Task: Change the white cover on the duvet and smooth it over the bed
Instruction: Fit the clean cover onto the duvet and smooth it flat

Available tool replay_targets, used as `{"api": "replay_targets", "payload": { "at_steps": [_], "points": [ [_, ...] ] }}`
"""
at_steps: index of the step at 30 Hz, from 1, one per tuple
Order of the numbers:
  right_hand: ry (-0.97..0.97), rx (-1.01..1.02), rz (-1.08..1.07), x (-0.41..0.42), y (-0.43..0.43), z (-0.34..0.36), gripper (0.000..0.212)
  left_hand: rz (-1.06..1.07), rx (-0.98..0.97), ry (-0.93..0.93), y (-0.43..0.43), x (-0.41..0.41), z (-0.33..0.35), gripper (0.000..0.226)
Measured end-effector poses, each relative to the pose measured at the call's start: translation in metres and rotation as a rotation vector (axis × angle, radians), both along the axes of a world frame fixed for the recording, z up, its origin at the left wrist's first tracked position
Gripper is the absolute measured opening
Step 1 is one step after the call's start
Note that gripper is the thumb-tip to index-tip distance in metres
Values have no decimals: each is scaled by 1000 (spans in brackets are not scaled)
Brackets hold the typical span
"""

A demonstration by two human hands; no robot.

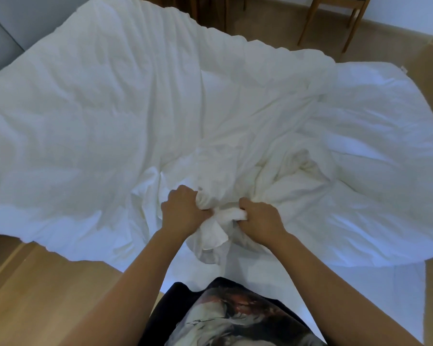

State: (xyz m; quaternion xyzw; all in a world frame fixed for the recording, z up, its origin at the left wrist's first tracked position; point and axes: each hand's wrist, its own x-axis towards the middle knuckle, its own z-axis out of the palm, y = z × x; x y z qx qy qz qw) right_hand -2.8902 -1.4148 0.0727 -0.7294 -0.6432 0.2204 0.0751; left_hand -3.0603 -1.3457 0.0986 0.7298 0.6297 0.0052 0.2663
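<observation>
A wrinkled white duvet cover (115, 116) lies spread over most of the bed. The bare quilted duvet (375, 136) shows at the right, partly under the cover. At the near edge a corner of fabric is bunched into a knot-like wad (220, 221). My left hand (183, 211) grips the wad from the left. My right hand (260, 216) grips it from the right, fingers curled into the cloth. Both hands are close together, almost touching across the bunch. What is inside the bunch is hidden.
Wooden floor (35, 290) runs along the near left. A wooden chair (335, 18) stands beyond the bed at the top right. A grey headboard or wall panel (0, 41) is at the far left. The bed sheet (360, 295) hangs at the near right.
</observation>
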Motion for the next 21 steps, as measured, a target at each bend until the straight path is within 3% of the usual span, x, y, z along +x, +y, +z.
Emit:
{"api": "replay_targets", "payload": {
  "at_steps": [2, 4, 7, 11, 13, 15, 16, 18, 21],
  "points": [
    [103, 26, -170, 7, 0, 9, 15, -118, 294, 275, -1, -6, -5, 12],
    [192, 42, -269, 12, 1, 22, 10, -142, 406, 286, -4, -9, -8, 7],
    [122, -19, -213, 13, 3, 32, 23, -69, 242, 280, -6, -7, -14, 9],
    [195, 57, -179, 24, -10, 34, 17, 176, 30, -58, -4, -5, -17, 23],
    [316, 99, -193, 31, -22, 37, 17, 379, -149, -383, -2, -4, -12, 17],
    [400, 155, -248, 35, -32, 43, 33, 539, -356, -759, -5, 2, 2, 12],
    [425, 196, -292, 37, -36, 46, 38, 545, -448, -878, -9, 6, 9, 16],
    [495, 291, -455, 42, -41, 50, 29, 470, -610, -1002, -18, 11, 20, 33],
    [626, 437, -840, 49, -41, 51, 27, 271, -757, -996, -29, 19, 29, 38]
  ]
}}
